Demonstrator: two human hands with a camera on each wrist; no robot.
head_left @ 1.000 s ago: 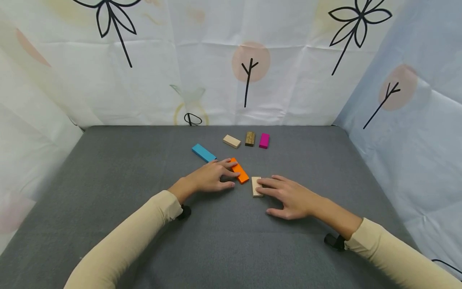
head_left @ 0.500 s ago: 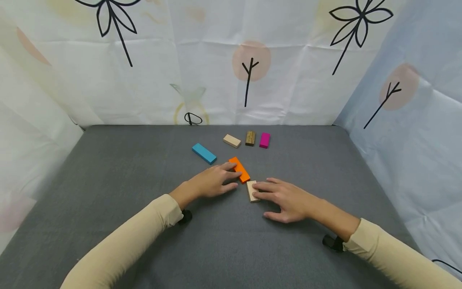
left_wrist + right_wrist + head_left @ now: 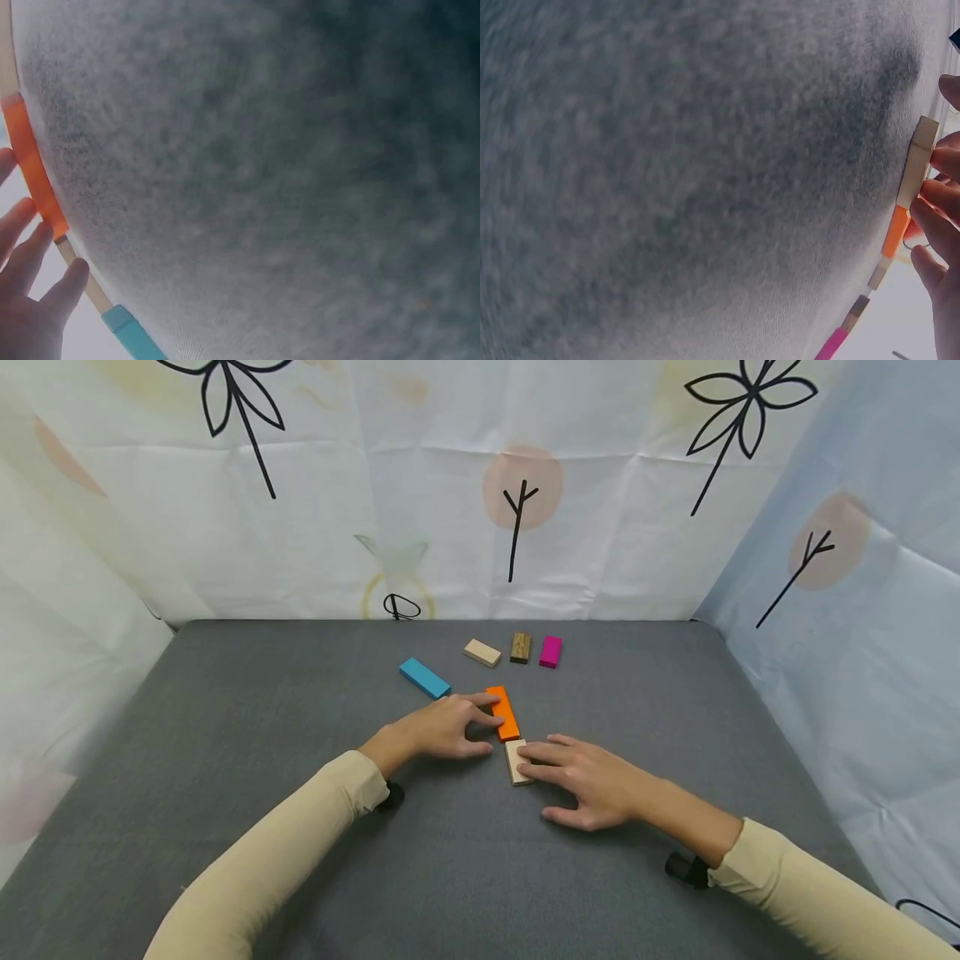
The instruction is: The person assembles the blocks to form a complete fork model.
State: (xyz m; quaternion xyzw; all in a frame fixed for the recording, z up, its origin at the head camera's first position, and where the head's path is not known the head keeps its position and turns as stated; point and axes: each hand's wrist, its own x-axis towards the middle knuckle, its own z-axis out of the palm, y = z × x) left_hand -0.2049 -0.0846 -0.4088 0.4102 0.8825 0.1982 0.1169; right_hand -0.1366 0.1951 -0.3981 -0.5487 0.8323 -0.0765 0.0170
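An orange wooden block (image 3: 506, 717) lies flat on the grey table, its near end right at the far end of a pale wooden block (image 3: 515, 763). My left hand (image 3: 450, 727) touches the orange block's left side and top with outstretched fingers, its thumb apart on the near side. On the pale block rest the fingertips of my right hand (image 3: 592, 781), fingers spread and thumb off to the near side. In the left wrist view the fingers reach to the orange block (image 3: 34, 165); in the right wrist view they overlap the pale block (image 3: 917, 165).
A blue block (image 3: 424, 677) lies just beyond my left hand. Farther back are another pale block (image 3: 482, 652), a dark brown block (image 3: 521, 647) and a magenta block (image 3: 551, 652). Patterned white cloth (image 3: 450, 485) hangs behind the grey table (image 3: 300, 693).
The pale block has slid left and slightly nearer under my right fingers, up to the orange block's end. The orange block has turned straighter, its far end shifting right.
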